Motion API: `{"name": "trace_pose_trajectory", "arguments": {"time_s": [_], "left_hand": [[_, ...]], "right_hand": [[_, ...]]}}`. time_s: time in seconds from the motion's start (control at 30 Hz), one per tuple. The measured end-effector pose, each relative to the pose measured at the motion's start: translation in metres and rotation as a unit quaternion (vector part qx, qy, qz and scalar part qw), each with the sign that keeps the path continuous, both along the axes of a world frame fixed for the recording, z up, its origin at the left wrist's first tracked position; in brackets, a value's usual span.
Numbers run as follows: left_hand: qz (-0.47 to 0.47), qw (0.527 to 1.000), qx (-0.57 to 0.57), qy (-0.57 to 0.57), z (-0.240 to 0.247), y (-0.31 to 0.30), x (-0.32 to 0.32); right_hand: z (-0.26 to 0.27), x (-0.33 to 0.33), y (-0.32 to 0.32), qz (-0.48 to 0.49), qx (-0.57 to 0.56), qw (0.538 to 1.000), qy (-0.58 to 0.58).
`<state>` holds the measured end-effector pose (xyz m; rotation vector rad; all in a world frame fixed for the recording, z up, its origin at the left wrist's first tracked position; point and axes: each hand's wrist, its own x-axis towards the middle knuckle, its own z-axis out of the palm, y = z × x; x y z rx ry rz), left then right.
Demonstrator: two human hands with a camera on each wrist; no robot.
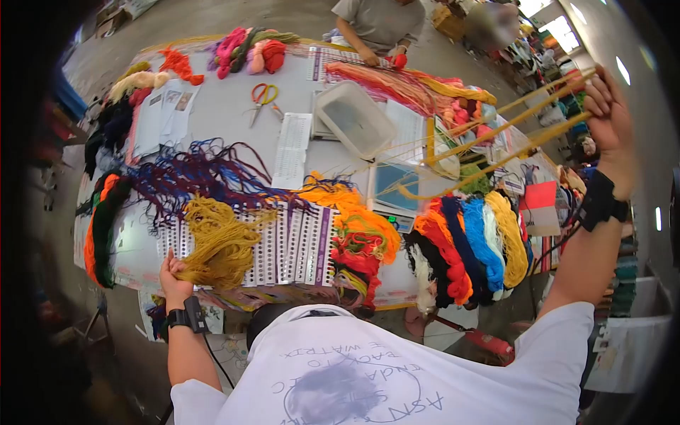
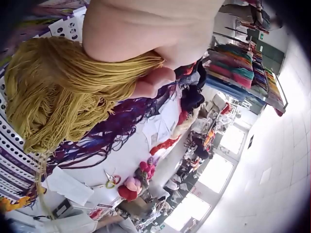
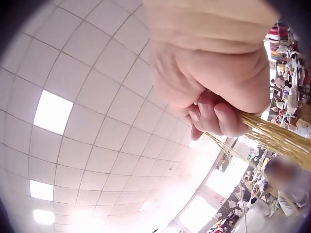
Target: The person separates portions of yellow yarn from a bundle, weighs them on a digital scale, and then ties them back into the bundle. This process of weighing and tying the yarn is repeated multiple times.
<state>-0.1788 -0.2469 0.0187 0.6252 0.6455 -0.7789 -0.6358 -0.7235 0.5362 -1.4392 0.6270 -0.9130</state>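
My left hand [image 1: 176,278] holds a loose mustard-yellow yarn hank [image 1: 219,244] over the punched cards [image 1: 294,248] at the table's near edge. In the left wrist view, the strands [image 2: 112,73] run under the palm, with a fingertip [image 2: 153,82] curled beneath them. Raised high at the far right, my right hand [image 1: 609,117] grips golden yarn strands [image 1: 524,145], which stretch down leftward over the table in long loops. Seen from the right wrist, curled fingers [image 3: 218,119] close round the bundle [image 3: 277,133], and a few thin strands hang free.
Purple-blue yarn [image 1: 205,173] lies tangled beyond the cards. A digital scale [image 1: 397,195] and clear plastic box [image 1: 354,117] stand mid-table, with scissors [image 1: 262,103] farther left. Coloured hanks [image 1: 471,248] line the near right edge. Another person [image 1: 382,28] works at the far side.
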Motion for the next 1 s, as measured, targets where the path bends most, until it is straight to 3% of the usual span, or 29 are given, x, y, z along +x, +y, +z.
{"name": "trace_pose_trajectory", "arguments": {"time_s": [0.23, 0.3, 0.37, 0.43, 0.5, 0.63, 0.7, 0.77, 0.87, 0.97, 1.0], "left_hand": [[0.028, 0.999, 0.01, -0.026, -0.007, -0.004, 0.0], [0.018, 0.999, -0.012, -0.027, -0.006, -0.006, -0.001], [0.001, 0.999, -0.003, -0.035, 0.004, -0.012, -0.004], [-0.002, 1.0, 0.009, -0.027, 0.025, -0.024, -0.015], [-0.011, 0.999, 0.012, -0.033, 0.029, -0.028, -0.019], [-0.071, 0.995, -0.031, -0.07, 0.059, -0.049, -0.035], [-0.111, 0.986, -0.056, -0.109, 0.092, -0.069, -0.056], [-0.171, 0.96, -0.097, -0.197, 0.135, -0.104, -0.09], [-0.225, 0.943, -0.084, -0.232, 0.167, -0.134, -0.126], [-0.315, 0.911, -0.11, -0.241, 0.164, -0.143, -0.133], [-0.346, 0.906, -0.1, -0.223, 0.162, -0.145, -0.136]], "right_hand": [[-0.068, 0.001, -0.021, 0.016, 0.062, 0.998, 0.011], [-0.09, 0.002, -0.022, -0.043, 0.066, 0.997, -0.002], [-0.107, -0.011, -0.039, 0.003, 0.071, 0.997, -0.004], [-0.127, -0.009, -0.042, -0.157, 0.025, 0.986, 0.042], [-0.158, -0.016, -0.051, -0.158, 0.001, 0.985, 0.064], [-0.268, -0.028, -0.061, -0.256, -0.134, 0.93, 0.225], [-0.341, -0.047, -0.055, -0.255, -0.045, 0.923, 0.285], [-0.439, -0.077, -0.043, -0.186, 0.18, 0.959, 0.116], [-0.558, -0.107, 0.01, -0.288, 0.429, 0.856, -0.005], [-0.593, -0.124, 0.062, -0.361, 0.568, 0.738, -0.054], [-0.602, -0.126, 0.074, -0.38, 0.557, 0.734, -0.084]]}}
